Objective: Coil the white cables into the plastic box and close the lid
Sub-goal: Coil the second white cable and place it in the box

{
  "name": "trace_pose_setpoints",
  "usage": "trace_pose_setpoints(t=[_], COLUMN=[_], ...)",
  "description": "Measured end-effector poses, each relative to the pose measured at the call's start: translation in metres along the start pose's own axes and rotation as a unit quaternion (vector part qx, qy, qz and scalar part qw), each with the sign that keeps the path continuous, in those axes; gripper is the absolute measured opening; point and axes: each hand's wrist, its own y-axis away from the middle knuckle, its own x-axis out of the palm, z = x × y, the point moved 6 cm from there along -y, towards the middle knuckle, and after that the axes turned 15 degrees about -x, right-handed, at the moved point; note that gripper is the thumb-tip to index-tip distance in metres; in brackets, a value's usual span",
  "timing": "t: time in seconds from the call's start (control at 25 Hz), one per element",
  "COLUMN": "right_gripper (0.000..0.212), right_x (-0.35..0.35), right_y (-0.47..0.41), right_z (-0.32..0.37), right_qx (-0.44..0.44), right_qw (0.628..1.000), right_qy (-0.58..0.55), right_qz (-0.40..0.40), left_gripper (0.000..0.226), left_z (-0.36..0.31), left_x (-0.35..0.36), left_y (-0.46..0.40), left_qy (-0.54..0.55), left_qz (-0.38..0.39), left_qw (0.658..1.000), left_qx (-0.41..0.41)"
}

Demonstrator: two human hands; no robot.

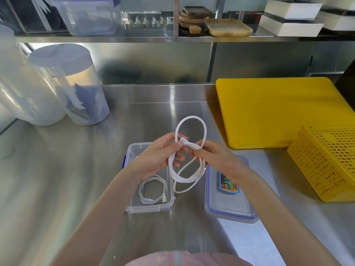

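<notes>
My left hand (159,154) and my right hand (213,156) both hold a thick white cable (192,146) above the steel counter, looped into several turns. The left thumb pinches the loops near the plug; the right fingers pinch the bundle from the other side. One loop stands up above the hands, the others hang below. Under my left hand sits the open clear plastic box (148,208), and a thinner coiled white cable (153,191) lies inside it. The box's lid (228,206), with a blue seal and a coloured sticker, lies flat to the right of the box.
A yellow cutting board (278,112) lies at the back right, a yellow perforated basket (326,164) at the right edge. Clear plastic jugs (76,89) stand at the back left. A shelf above holds a container, wooden trays and white boxes.
</notes>
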Motion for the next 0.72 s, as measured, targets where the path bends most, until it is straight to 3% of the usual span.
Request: trace_pose_setpoints(t=[0.2, 0.32, 0.44, 0.52, 0.64, 0.72], right_gripper=[0.007, 0.007, 0.017, 0.017, 0.012, 0.020], right_x=[-0.001, 0.000, 0.010, 0.015, 0.011, 0.005], right_y=[-0.001, 0.003, 0.009, 0.011, 0.007, 0.004], right_z=[-0.008, -0.012, -0.012, -0.010, -0.011, -0.009], right_qx=[0.009, 0.066, 0.128, 0.140, 0.081, 0.034], right_qw=[0.999, 0.986, 0.932, 0.907, 0.960, 0.988], right_qy=[0.001, -0.146, -0.338, -0.396, -0.269, -0.147], right_qz=[-0.046, -0.052, 0.020, 0.038, 0.012, -0.025], left_gripper=[0.010, 0.011, 0.014, 0.013, 0.013, 0.014], left_z=[-0.004, -0.004, -0.002, -0.001, -0.001, -0.004], left_x=[0.005, 0.003, -0.002, -0.007, -0.011, -0.015], left_y=[0.000, -0.002, -0.003, -0.003, -0.004, -0.003], left_qy=[-0.033, -0.046, -0.034, -0.032, -0.022, -0.015], left_qz=[-0.073, -0.108, -0.119, -0.128, -0.141, -0.150], left_qw=[0.996, 0.992, 0.991, 0.990, 0.988, 0.986], left_qx=[0.038, 0.048, 0.056, 0.056, 0.061, 0.067])
